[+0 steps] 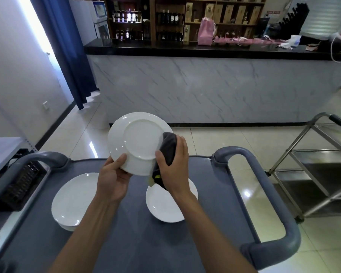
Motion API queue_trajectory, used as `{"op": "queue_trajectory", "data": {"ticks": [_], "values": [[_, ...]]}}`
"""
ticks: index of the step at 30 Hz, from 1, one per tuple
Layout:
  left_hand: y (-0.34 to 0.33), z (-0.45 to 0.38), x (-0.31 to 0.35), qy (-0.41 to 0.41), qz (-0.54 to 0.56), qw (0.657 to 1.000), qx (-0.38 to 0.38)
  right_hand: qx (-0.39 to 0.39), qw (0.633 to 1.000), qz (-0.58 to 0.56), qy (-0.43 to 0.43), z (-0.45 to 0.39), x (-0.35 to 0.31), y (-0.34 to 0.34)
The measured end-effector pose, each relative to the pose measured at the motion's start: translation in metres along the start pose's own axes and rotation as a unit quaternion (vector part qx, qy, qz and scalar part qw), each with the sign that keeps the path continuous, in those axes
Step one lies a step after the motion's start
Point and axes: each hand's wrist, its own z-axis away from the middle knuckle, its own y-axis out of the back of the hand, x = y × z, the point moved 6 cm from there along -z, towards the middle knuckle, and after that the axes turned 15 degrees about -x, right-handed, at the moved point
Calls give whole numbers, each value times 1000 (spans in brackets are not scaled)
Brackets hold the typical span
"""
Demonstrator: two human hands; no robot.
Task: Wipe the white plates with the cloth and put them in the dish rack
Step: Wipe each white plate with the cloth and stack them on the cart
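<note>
My left hand (112, 179) grips the lower rim of a white plate (135, 141) held up above the cart, its underside facing me. My right hand (173, 164) holds a dark grey cloth (167, 146) pressed against the plate's right edge. A stack of white plates (71, 201) lies on the cart at the left. Another white plate (163, 207) lies on the cart under my right wrist. The black dish rack (20, 186) stands at the cart's left edge.
The grey cart top (138, 243) has raised handles at the left (47, 156) and right (264, 194). A steel trolley (319, 174) stands to the right. A marble-fronted counter (205, 85) runs across the room ahead.
</note>
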Motion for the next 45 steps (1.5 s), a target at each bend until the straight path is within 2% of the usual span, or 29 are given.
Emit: {"op": "queue_trajectory", "data": {"ticks": [12,18,30,33,37,40,44,45], "values": [[-2,-2,-13,5,29,999,20,31,999,9,10,22,5,-20],[-3,-8,-19,7,20,1000,15,23,994,75,79,35,2,-27],[-12,-13,-44,60,-81,995,4,6,995,63,72,50,19,-18],[-14,-15,-45,59,-156,986,-7,22,997,51,54,52,25,-4],[-22,-18,-42,18,-334,941,-55,38,998,47,33,55,36,19],[-28,-22,-47,8,-426,900,-93,50,998,26,1,58,51,32],[-38,-22,-61,-28,-633,763,-128,80,996,28,-18,67,61,47],[-39,-22,-64,-37,-658,740,-137,91,995,30,-17,70,63,52]]}}
